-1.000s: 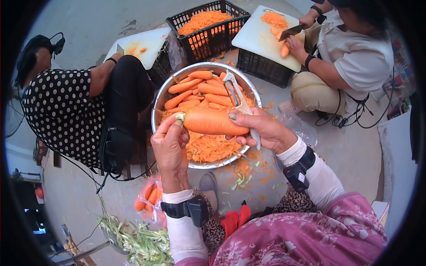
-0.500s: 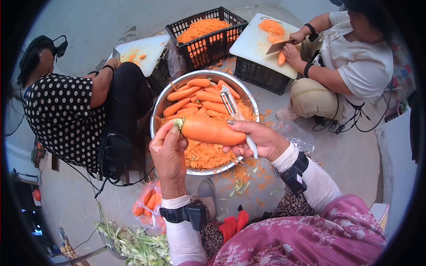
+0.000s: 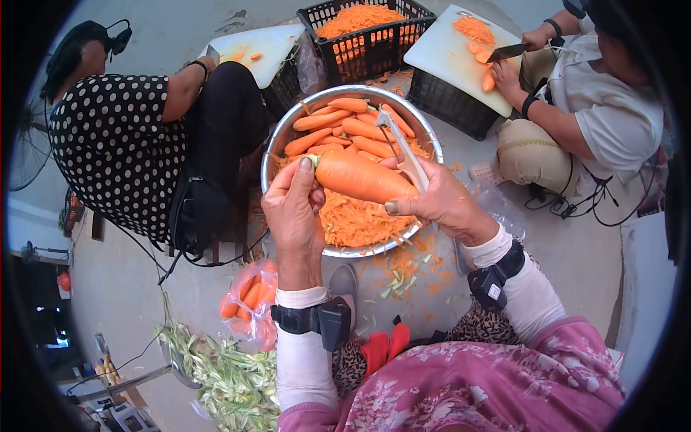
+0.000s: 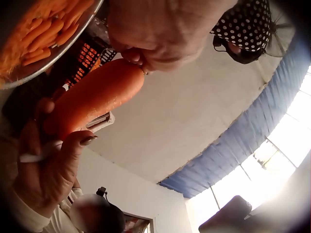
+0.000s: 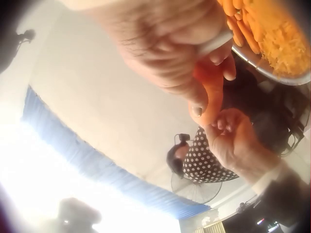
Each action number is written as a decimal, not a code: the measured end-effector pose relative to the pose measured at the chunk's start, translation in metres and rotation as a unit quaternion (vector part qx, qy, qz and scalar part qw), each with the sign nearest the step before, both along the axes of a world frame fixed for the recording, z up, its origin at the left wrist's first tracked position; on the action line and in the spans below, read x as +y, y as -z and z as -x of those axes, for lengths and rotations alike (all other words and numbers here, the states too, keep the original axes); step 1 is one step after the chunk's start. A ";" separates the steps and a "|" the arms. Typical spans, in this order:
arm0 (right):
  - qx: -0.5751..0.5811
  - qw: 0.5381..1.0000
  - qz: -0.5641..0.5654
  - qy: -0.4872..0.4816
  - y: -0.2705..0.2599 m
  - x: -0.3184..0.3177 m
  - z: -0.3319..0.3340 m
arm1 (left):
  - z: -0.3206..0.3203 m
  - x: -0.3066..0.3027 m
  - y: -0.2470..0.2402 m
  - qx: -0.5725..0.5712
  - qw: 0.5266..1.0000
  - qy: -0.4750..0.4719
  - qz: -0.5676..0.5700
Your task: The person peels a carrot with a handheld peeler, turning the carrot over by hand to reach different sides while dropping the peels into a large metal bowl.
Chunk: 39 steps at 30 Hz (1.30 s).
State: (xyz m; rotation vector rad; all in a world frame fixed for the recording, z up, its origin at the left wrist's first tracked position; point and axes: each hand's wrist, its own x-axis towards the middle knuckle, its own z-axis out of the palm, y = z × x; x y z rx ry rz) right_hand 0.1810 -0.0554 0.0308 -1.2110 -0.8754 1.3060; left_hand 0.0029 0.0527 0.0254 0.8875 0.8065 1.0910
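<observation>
In the head view a thick orange carrot [image 3: 363,176] is held level over a metal basin [image 3: 432,137]. My left hand [image 3: 294,209] pinches its green stem end between thumb and fingers. At the tapered end my right hand [image 3: 450,201] grips the carrot, thumb on the near side. A white peeler [image 3: 412,164] is tucked in that same hand, its blade pointing up and away over the basin. The left wrist view shows the carrot [image 4: 99,92] between both hands, with part of the peeler [image 4: 103,121] behind it. Whole carrots [image 3: 317,120] and orange peelings [image 3: 356,223] lie in the basin.
Two people sit at white cutting boards [image 3: 263,54] on black crates; the right one holds a knife [image 3: 507,52]. A black crate [image 3: 367,54] of shredded carrot stands behind the basin. Bagged carrots [image 3: 250,299] and leafy trimmings [image 3: 230,381] lie at lower left.
My right hand has shifted its grip, its thumb moving from the carrot's top to its near side. The peeler has tilted in that hand. The left hand still pinches the stem end.
</observation>
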 end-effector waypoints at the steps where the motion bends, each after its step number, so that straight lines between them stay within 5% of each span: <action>1: 0.008 1.000 0.018 -0.010 -0.002 0.000 -0.002 | 0.000 0.000 -0.002 -0.004 1.000 0.015 -0.011; 6: 0.064 0.997 0.048 -0.009 -0.012 -0.003 -0.009 | 0.000 -0.002 -0.007 -0.016 0.998 0.054 -0.020; 15: -0.030 0.998 0.035 -0.033 -0.017 -0.006 -0.018 | -0.002 -0.002 -0.008 -0.012 0.997 0.059 -0.045; 24: 0.156 0.982 0.038 -0.103 -0.001 -0.004 -0.015 | 0.004 -0.005 -0.009 -0.076 0.995 0.065 -0.032; 32: 0.361 0.913 0.012 -0.190 0.018 -0.002 -0.005 | 0.012 -0.005 -0.019 -0.166 0.980 0.110 0.018; 39: 0.308 0.934 0.021 -0.180 0.020 0.000 -0.011 | 0.014 -0.003 -0.011 -0.151 0.981 0.120 0.013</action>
